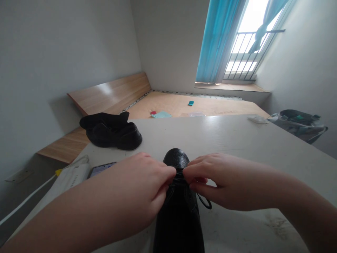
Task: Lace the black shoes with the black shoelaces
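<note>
Left grip, right grip, pinched on black shoe

no readable text or labels

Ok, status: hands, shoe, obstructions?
Left hand, right hand both at black shoe, near toe. Black loop beside right hand. Nothing seen blocking; second shoe apart, left.

Two bare hands, one left and one right, and one black shoe at lower centre. Dark footwear at left, too merged to count. One phone, lower left. One bag at right. Upper right: one window, two blue curtain panels. Mid-frame: one bed bearing at least three small items.
</note>
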A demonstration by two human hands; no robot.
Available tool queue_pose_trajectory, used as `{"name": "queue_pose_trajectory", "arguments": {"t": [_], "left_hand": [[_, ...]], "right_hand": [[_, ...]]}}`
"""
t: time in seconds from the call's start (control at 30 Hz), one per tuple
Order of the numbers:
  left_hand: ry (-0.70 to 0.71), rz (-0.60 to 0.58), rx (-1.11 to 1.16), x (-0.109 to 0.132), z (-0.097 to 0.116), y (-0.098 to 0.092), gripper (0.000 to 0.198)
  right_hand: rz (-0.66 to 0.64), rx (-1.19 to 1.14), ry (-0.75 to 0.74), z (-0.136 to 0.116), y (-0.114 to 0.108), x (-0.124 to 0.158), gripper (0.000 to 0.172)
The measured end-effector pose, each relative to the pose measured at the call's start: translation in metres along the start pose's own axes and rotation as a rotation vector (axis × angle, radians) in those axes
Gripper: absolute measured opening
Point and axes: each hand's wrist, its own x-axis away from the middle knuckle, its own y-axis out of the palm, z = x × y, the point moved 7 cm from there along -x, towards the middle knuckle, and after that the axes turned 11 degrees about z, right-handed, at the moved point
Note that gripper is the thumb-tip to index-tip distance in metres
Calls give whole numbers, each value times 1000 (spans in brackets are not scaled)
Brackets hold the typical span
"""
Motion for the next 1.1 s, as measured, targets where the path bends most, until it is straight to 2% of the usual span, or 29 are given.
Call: {"name": "queue_pose_trajectory", "arguments": {"t": [0.17, 0.27, 0.33, 0.43, 0.53, 0.63, 0.77, 0.93, 1.1], "left_hand": [[-44, 15, 90, 7, -10, 5, 26], [-147, 14, 238, 12, -20, 9, 33], [-239, 18, 437, 14, -26, 14, 36], [-316, 63, 762, 12, -27, 21, 37], [-337, 175, 888, 7, -27, 27, 30], [-421, 266, 845, 8, -31, 32, 25], [-523, 350, 771, 11, -34, 34, 26], [-475, 423, 661, 8, -34, 33, 26], [-411, 508, 591, 9, -33, 39, 16]], "right_hand": [[6, -157, 54, 14, 9, 8, 17], [-29, -472, 119, 25, 21, 9, 23], [-42, -757, 149, 30, 28, 8, 33], [34, -1094, 245, 40, 36, 6, 37], [161, -1289, 424, 48, 44, 6, 33], [276, -1287, 509, 46, 48, 8, 35], [421, -1195, 494, 41, 48, 9, 33], [556, -1209, 475, 40, 54, 9, 25], [640, -1141, 405, 37, 52, 9, 14]]}}
